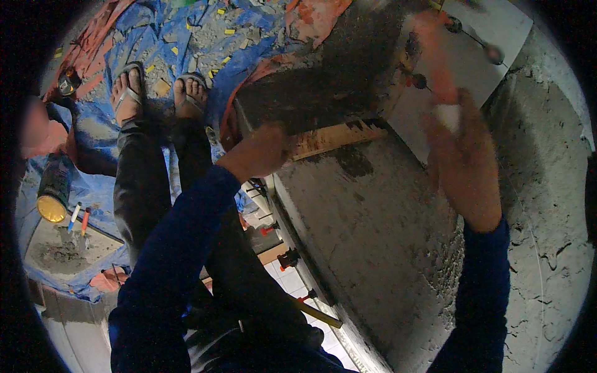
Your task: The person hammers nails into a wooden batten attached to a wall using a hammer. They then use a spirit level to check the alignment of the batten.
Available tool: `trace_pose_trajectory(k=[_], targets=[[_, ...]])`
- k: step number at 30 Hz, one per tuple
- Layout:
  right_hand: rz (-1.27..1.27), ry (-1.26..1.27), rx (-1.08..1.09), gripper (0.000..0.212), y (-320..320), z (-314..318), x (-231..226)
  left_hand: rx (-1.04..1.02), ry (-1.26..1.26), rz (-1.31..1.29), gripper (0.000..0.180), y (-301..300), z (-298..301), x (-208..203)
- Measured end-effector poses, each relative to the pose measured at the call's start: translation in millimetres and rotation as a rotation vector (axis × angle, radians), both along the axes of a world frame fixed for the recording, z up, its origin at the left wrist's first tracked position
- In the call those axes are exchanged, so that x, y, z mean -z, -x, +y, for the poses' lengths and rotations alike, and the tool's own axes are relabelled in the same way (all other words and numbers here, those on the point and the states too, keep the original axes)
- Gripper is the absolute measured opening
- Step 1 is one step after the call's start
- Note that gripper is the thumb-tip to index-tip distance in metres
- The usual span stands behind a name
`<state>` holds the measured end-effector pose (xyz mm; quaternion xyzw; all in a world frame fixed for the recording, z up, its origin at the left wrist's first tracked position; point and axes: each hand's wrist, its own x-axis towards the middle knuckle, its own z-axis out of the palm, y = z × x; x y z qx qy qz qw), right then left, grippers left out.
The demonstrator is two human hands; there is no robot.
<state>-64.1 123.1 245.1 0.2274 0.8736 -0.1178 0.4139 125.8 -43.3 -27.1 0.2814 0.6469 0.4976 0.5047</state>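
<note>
My left hand (258, 151) is closed at the near-left end of a flat wooden strip (339, 140), which lies across the grey stepped surface. The strip's far end looks ragged and pale. On the right, my right hand (465, 163) is wrapped round a long orange-red tool (439, 56) with a white part beside the fingers. Motion smears this tool, so its exact kind is unclear. It reaches up over a large pale tile (429, 109), where dark round knobs (493, 55) sit along a joint.
Rough grey mortar (367, 205) spreads below the strip, bordered by a pale edge with red-and-black clips (288, 258). A rough wall (535, 186) rises at right. Blue sheeting (161, 37) with rubble lies at upper left. A can (53, 193) and two markers (74, 216) are at left.
</note>
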Motion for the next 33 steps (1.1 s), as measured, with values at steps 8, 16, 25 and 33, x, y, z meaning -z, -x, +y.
trace_pose_trajectory(k=[8,16,25,33], targets=[[-0.402,0.204,-0.589,0.047,-38.5,43.2,18.9,0.052,-0.08,0.054,0.029,18.0,-5.5,-3.4],[-0.583,0.185,-0.341,0.049,-60.1,50.1,18.1,-0.289,-0.128,-0.034,0.027,-0.9,-9.2,5.3],[-0.537,0.029,-0.389,0.041,-89.6,88.4,-36.5,-0.055,-0.12,-0.09,0.031,8.0,-6.9,9.8],[-0.355,-0.077,-0.488,0.041,-81.0,92.2,-43.2,-0.147,-0.132,0.13,0.022,-2.4,-2.4,9.1]])
